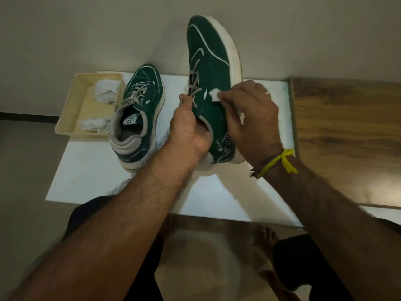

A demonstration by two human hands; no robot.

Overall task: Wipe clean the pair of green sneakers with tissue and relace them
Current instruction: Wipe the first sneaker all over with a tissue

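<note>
Plain beige wall behind, glossy white rectangular bench out front, wood-grain panel off to the bench's right. Standing on the bench left of centre, toe pointing away: green suede sneaker with white sole and grey laces, still laced, heel collar facing the camera. Just left of that sneaker, touching its side, cream plastic tray overhanging the bench's left edge, two crumpled white tissue wads lying inside. Raised above the bench right of centre, toe tipped up toward the wall: second green sneaker, turned so its side panel shows. Left hand wrapped around the collar and tongue area, fingers curled in, fingertips pressed by the grey laces. Right hand laid against the raised sneaker's side, fingers pressed together and pinching a small white tissue piece flat onto the green suede. Yellow thread band knotted round the right wrist. Below the bench's near edge, bare feet on pale floor.
</note>
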